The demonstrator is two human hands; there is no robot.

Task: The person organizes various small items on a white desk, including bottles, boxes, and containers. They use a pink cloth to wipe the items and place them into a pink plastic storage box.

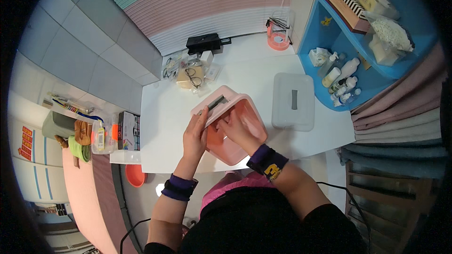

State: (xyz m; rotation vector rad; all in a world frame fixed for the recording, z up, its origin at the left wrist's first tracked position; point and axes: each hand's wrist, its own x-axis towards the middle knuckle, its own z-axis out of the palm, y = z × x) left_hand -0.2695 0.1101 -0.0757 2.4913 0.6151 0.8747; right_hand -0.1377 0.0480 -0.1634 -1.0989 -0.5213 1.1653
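Note:
A pink plastic storage bin [253, 118] stands tilted at the near edge of the white table, its hollow turned up toward me. My left hand [194, 134] grips the bin's left side, fingers along the rim by a grey handle [216, 103]. Reaching inside the bin, my right hand [234, 127] has its fingers curled together near the left inner wall. Whatever those fingertips hold, if anything, is hidden. To the right of the bin lies a translucent lid [293, 103] with a grey handle, flat on the table.
Bagged items and eyeglasses [192, 76] lie at the table's back left, below a black box [203, 43]. A pink round stand [278, 40] is at the back. A blue shelf [306, 54] with bottles borders the right. A red basin [135, 175] sits low on the left.

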